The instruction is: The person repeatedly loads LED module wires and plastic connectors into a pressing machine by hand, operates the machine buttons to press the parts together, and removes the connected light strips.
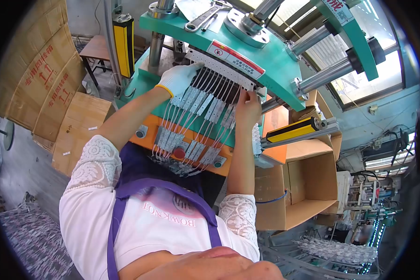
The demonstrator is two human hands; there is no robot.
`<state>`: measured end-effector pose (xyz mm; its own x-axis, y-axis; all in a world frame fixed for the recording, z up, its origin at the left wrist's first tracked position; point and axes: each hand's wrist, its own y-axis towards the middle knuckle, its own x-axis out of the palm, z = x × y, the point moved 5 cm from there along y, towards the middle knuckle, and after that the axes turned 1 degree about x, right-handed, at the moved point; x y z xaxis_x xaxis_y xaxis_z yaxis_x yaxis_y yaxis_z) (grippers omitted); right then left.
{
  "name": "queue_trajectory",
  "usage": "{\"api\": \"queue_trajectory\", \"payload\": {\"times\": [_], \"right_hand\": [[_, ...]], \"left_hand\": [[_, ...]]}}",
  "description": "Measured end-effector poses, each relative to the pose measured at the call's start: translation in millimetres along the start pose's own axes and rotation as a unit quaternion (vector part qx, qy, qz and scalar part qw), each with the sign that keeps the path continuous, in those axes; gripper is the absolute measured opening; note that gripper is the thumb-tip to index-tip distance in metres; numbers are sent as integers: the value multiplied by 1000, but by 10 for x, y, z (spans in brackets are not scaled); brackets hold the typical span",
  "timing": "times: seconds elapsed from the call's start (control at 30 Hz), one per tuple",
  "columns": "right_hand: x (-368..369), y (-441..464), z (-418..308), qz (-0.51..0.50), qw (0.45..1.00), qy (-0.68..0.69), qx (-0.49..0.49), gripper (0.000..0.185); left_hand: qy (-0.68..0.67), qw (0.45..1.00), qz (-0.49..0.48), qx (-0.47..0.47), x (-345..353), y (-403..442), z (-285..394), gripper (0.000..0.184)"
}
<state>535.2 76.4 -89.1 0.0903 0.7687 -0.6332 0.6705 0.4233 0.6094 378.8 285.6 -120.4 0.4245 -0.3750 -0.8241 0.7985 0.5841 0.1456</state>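
Note:
My left hand [178,80] wears a white glove with a yellow cuff; its fingers are closed at the left end of a perforated metal plate [221,70]. Bare, my right hand [248,108] is pinched just below the plate's right end; what lies between its fingertips is hidden. From the plate hang several pale wires carrying flat grey-white modules [215,110], with more modules [169,139] lower down. They drape over the front of a green press [186,28], across its orange panel [150,135] and a red button [178,152].
A wrench [205,17] lies on the green press top. Yellow-black bars [123,49] [291,130] stand at both sides. An open cardboard box [270,198] is at the right, flattened cardboard [37,70] at the left. Steel columns [324,77] run at the upper right.

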Motion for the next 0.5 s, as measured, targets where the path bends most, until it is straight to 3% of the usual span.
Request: {"api": "queue_trajectory", "payload": {"times": [0.03, 0.13, 0.17, 0.23, 0.27, 0.33, 0.4, 0.47, 0.5], "right_hand": [[66, 19, -12, -59, 996, -54, 43, 30], [192, 59, 89, -89, 989, -103, 64, 27], [179, 96, 102, -85, 989, -103, 62, 27], [137, 134, 175, -83, 992, 37, 85, 24], [50, 156, 181, -6, 998, 30, 56, 23], [-41, 223, 303, 36, 995, -9, 93, 23], [-29, 304, 351, 13, 984, -95, 151, 26], [122, 344, 437, 44, 991, -127, 26, 20], [190, 400, 469, 23, 984, -177, 20, 19]], "left_hand": [[-21, 1000, -10, -17, -9, -2, 1, 45], [-9, 1000, -5, -15, -1, -3, -11, 45], [2, 1000, -2, -10, -19, -2, 1, 45], [0, 1000, -5, -18, -18, -18, -5, 46], [-12, 1000, -4, -17, -16, -19, -13, 46], [-22, 1000, -1, -22, -3, -16, -18, 46], [-23, 1000, 10, -14, -2, -16, -15, 46], [-21, 999, -6, -33, 20, 2, -40, 47], [-17, 999, -4, -28, 25, 17, -46, 46]]}}
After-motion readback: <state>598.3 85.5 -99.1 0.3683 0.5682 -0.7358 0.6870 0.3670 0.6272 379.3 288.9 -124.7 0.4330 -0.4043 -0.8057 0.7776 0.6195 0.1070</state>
